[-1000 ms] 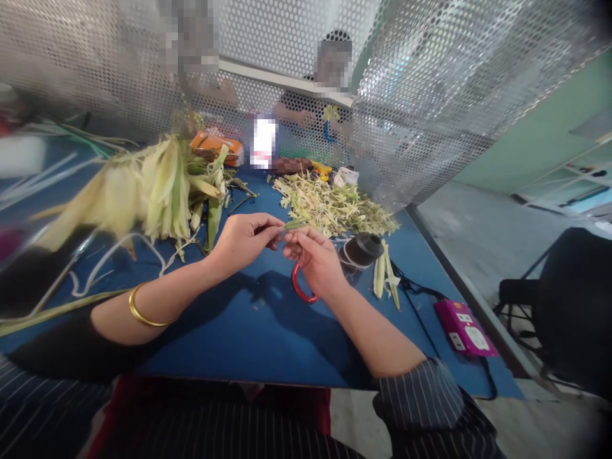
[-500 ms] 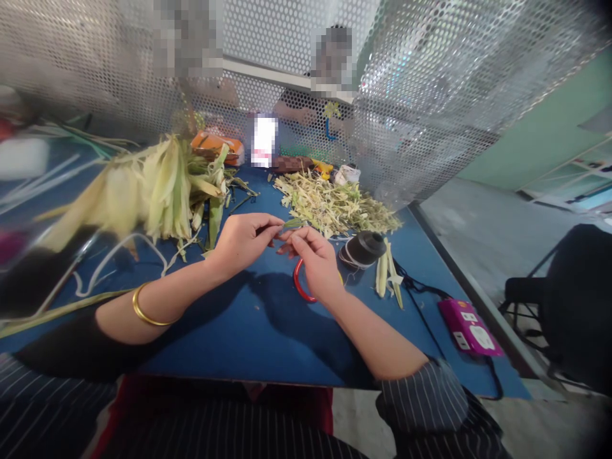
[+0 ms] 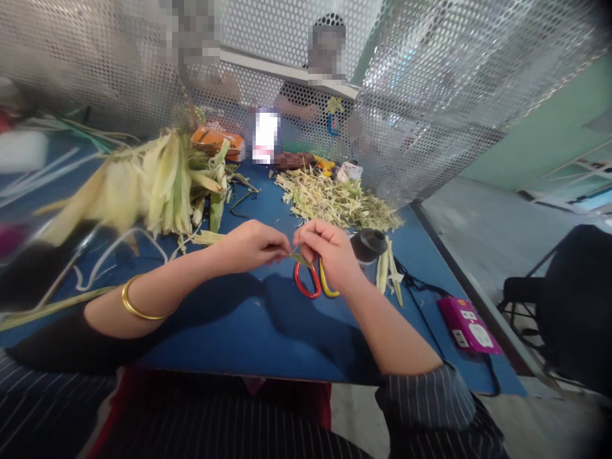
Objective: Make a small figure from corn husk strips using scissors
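Observation:
Over the middle of the blue table, my left hand [image 3: 261,245] and my right hand [image 3: 329,252] are both closed in pinches, their fingertips almost meeting. A small strip of green corn husk [image 3: 301,259] shows between them, along with what looks like a thin pale thread. Fingers hide much of both. Below my right hand lies a pair of scissors [image 3: 306,294] with one red and one yellow handle loop; its blades are out of sight. A spool of black thread [image 3: 370,242] stands just right of that hand, partly covered by it.
A bundle of corn husks [image 3: 165,191] lies at the left. Shredded husk [image 3: 339,201] is heaped at the back, near a lit phone [image 3: 266,135]. Husk strips [image 3: 384,271] and a magenta power strip [image 3: 468,326] with a black cable are at the right. People sit behind the perforated screen [image 3: 411,137].
Both hands have come slightly lower and to the right. The husk strip now points downward between them, and the yellow scissor loop has come into fuller view.

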